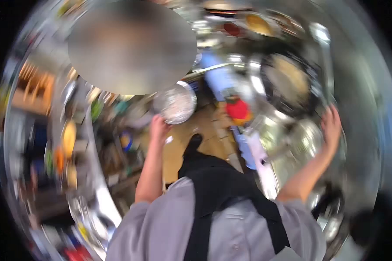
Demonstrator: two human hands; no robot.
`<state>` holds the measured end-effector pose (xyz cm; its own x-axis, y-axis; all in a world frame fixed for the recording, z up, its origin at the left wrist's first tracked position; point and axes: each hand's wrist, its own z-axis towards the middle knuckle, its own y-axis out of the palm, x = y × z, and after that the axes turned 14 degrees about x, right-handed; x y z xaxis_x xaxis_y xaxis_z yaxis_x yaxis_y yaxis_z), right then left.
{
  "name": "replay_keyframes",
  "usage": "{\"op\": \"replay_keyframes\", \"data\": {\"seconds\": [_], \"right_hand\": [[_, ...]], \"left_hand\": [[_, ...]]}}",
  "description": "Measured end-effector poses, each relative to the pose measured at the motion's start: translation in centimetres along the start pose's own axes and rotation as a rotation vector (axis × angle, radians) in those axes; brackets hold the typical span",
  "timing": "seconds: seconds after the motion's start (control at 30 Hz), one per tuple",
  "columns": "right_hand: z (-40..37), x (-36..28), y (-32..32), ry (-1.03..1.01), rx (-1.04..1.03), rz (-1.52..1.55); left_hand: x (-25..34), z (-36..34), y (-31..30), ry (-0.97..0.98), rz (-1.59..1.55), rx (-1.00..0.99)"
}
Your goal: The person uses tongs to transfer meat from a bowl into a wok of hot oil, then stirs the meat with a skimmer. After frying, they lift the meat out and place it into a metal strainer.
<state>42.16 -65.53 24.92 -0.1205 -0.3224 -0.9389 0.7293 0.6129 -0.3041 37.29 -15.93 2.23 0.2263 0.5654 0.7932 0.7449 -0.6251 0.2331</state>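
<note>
My left hand (pixel 160 127) grips the near rim of a round metal bowl (pixel 175 103) with something pale in it. On the right, my right hand (pixel 331 124) is raised over the metal counter with its fingers stretched out. It is near a long metal handle (pixel 328 65), and whether it touches that is blurred. Beside it lie a large dark wok (pixel 290 82) with pale contents and a round shiny lid or pan (pixel 307 138).
Another person in blue sleeves (pixel 215 74) stands ahead, partly behind a grey blur. A red cloth-like thing (pixel 238 109) is at the stove's edge. Yellow (pixel 259 25) and red (pixel 231 29) pans sit at the back. Shelves with dishes (pixel 69 138) line the left.
</note>
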Motion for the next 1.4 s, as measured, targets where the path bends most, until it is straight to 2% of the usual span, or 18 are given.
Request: {"op": "replay_keyframes", "data": {"seconds": [0.07,0.13,0.2,0.33,0.5,0.57,0.77,0.9,0.93,0.97,1.0,1.03,1.13,1.17,1.2,1.23,1.33,1.4], "right_hand": [[-2.4,2.0,1.3,0.039,-0.29,0.141],[-5.5,3.3,2.8,0.053,-0.563,0.207],[-8.7,4.0,4.3,0.07,-0.792,0.178],[-13.5,3.1,7.5,0.038,-1.239,0.127],[-16.4,0.7,9.2,-0.062,-1.455,0.083],[-16.6,0.1,9.4,-0.079,-1.455,0.073],[-16.1,0.3,8.5,-0.046,-1.39,0.121],[-14.6,1.8,6.1,-0.039,-1.257,0.109],[-14.3,2.2,5.1,-0.033,-1.204,0.101],[-13.9,2.5,4.3,-0.02,-1.154,0.096],[-13.4,2.7,3.4,-0.072,-1.072,0.015],[-12.5,2.9,2.2,-0.114,-0.957,-0.072],[-9.5,3.4,-1.5,-0.027,-0.773,-0.105],[-7.8,4.4,-3.3,-0.094,-0.723,-0.112],[-7.0,4.3,-5.2,-0.229,-0.596,-0.135],[-6.1,3.8,-7.7,-0.215,-0.472,-0.186],[-2.9,6.4,-14.2,-0.086,-0.09,-0.406],[0.2,9.3,-18.8,-0.152,0.188,-0.819]], "left_hand": [[-0.4,-0.8,-5.7,0.02,0.0,0.085],[-0.5,-3.3,-10.5,-0.001,-0.253,0.3],[-2.6,-4.1,-17.5,0.085,-0.497,0.367],[-2.8,-9.6,-25.0,0.164,-0.959,0.666],[-2.5,-13.5,-31.6,0.458,-1.246,0.944],[-0.8,-15.0,-31.3,0.642,-1.204,0.886],[2.0,-14.8,-32.6,0.553,-1.163,0.697],[2.3,-14.2,-33.5,0.426,-0.979,0.851],[1.0,-12.2,-37.5,0.392,-0.936,0.904],[0.0,-11.9,-39.6,0.416,-0.963,0.804],[-2.6,-10.2,-45.5,0.494,-0.879,0.46],[-2.6,-9.1,-47.6,0.515,-0.653,0.489],[-3.9,-9.4,-50.1,0.675,0.727,0.718],[-3.8,-8.9,-51.0,0.721,0.93,0.71],[-3.6,-8.1,-52.9,0.78,0.975,0.703],[-2.2,-6.3,-51.2,0.74,1.036,0.714],[-1.1,-3.6,-45.4,0.495,0.64,0.693],[-0.8,-2.4,-40.9,0.342,0.394,0.622]]}}
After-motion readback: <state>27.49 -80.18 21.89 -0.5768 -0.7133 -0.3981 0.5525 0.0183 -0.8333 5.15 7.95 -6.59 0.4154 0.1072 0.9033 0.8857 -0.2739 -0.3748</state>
